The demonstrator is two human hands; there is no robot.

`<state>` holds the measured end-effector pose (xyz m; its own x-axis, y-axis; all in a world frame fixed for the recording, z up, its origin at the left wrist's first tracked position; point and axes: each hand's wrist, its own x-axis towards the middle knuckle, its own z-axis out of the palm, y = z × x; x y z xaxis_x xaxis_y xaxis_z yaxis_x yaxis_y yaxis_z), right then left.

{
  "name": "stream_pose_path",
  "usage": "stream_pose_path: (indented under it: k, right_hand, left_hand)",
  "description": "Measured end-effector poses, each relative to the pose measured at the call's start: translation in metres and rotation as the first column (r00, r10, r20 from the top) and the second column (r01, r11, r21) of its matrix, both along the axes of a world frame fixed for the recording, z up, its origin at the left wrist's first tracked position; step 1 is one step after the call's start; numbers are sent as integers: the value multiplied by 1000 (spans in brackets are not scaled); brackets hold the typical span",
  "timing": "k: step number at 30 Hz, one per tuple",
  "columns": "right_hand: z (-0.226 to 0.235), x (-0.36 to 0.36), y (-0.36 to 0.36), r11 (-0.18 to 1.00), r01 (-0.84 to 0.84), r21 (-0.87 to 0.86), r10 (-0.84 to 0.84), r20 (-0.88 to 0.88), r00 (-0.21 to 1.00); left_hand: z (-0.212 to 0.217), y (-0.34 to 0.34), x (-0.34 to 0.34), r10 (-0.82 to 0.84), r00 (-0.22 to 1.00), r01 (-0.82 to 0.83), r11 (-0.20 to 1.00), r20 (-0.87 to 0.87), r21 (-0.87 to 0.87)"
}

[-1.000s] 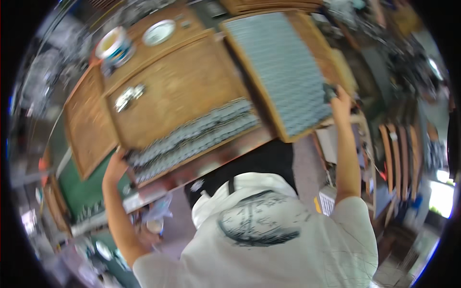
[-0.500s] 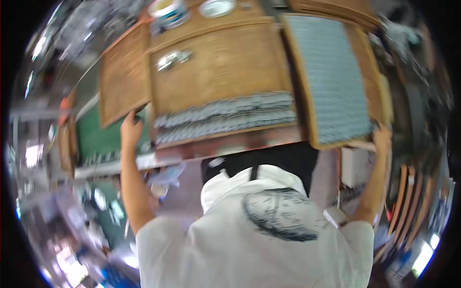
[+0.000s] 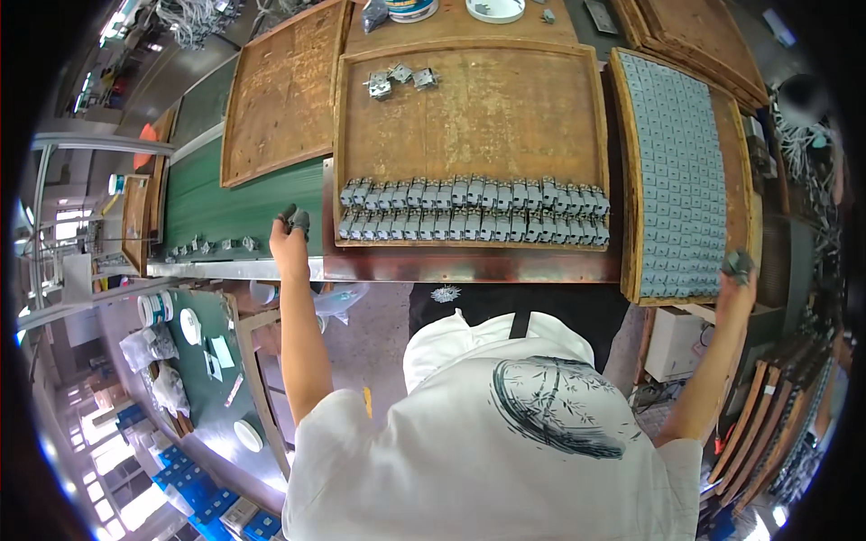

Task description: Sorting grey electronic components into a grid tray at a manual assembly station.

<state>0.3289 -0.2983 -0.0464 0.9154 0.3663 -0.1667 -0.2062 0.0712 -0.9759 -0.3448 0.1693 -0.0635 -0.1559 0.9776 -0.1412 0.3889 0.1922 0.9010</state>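
Note:
My left hand (image 3: pixel 290 236) is above the near edge of the green conveyor belt (image 3: pixel 234 194), its fingers slightly apart with dark grey coverings on the tips. My right hand (image 3: pixel 738 275) is at the near right corner of the right wooden tray (image 3: pixel 635 243), its fingertips also dark grey; whether they grip the rim is hidden. Rows of flat grey metal parts (image 3: pixel 677 171) fill most of that tray. Between my hands lies a middle wooden tray (image 3: pixel 469 126), with two rows of small metal assemblies (image 3: pixel 474 221) along its near side and several loose ones (image 3: pixel 397 81) near its far left.
Another wooden tray (image 3: pixel 280 95) lies across the belt. Small metal pieces (image 3: pixel 212 244) sit along the belt's near edge. A bucket (image 3: pixel 410 9) and white dish (image 3: pixel 495 8) stand behind. Stacked trays (image 3: pixel 699 41) are at far right, a green side table (image 3: pixel 207 325) at left.
The view has shifted, so the trays appear further right and sharper. My left hand has come away from the left tray's corner, toward me. My right hand stays by the right tray's corner.

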Motion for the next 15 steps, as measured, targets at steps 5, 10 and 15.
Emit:
stream_pose_path:
  k: [5, 10, 15]
  right_hand:
    - [26, -119, 104, 959, -264, -106, 272, 72, 960]
    - [55, -199, 167, 903, -429, 33, 429, 14, 903]
    - [102, -243, 178, 740, -669, 62, 672, -49, 739]
  left_hand:
    - [65, -54, 112, -192, 761, 253, 967, 620, -12]
    - [87, -116, 208, -519, 556, 599, 792, 649, 121]
    - [104, -151, 259, -628, 247, 780, 581, 738, 233]
